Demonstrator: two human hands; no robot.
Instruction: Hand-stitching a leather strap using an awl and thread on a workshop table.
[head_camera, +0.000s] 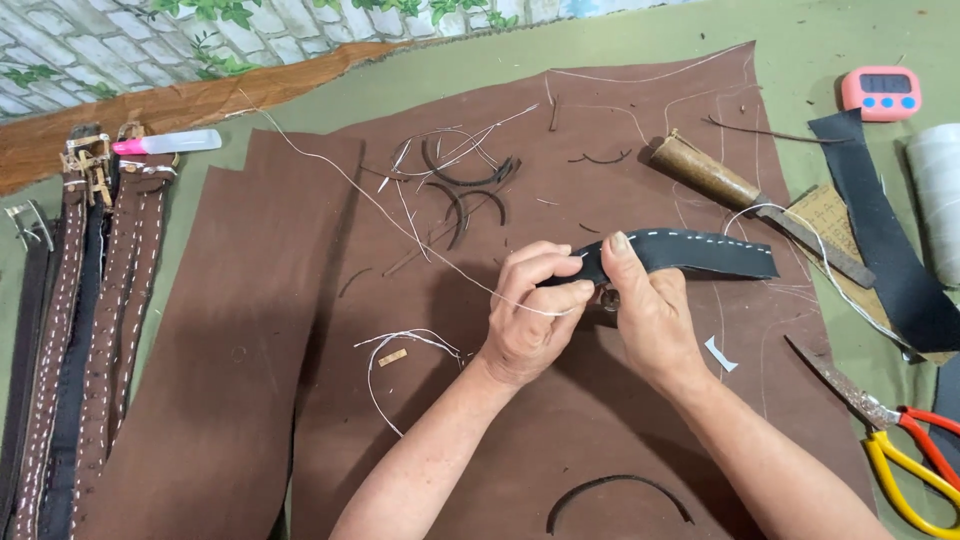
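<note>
Two bare hands work a black leather strap (680, 252) over a large brown leather sheet (300, 400) spread on a green table (830, 40). The strap lies lengthwise left to right, its free end pointing toward the table's right edge, a row of white stitches running along its upper edge. The left hand (530, 315) is pinched shut on the strap's near end and on a white thread (400, 225) that trails off toward the table's far left corner. The right hand (650, 310) is clamped on the same end, thumb pressed on top of the strap, with a small metal ring just showing between the two hands.

Curved black leather trimmings (465, 185) and loose threads lie on the sheet beyond the hands; another black offcut (615, 490) sits near the sheet's front edge. A wooden-handled knife (745, 195) lies slantwise at the sheet's right edge. Scissors (895, 440) with red and yellow handles rest near the table's front right corner, a pink timer (880, 92) at the far right. Finished stitched belts (90, 330) lie side by side along the left edge, with a pink-capped tube (170, 143) beyond them.
</note>
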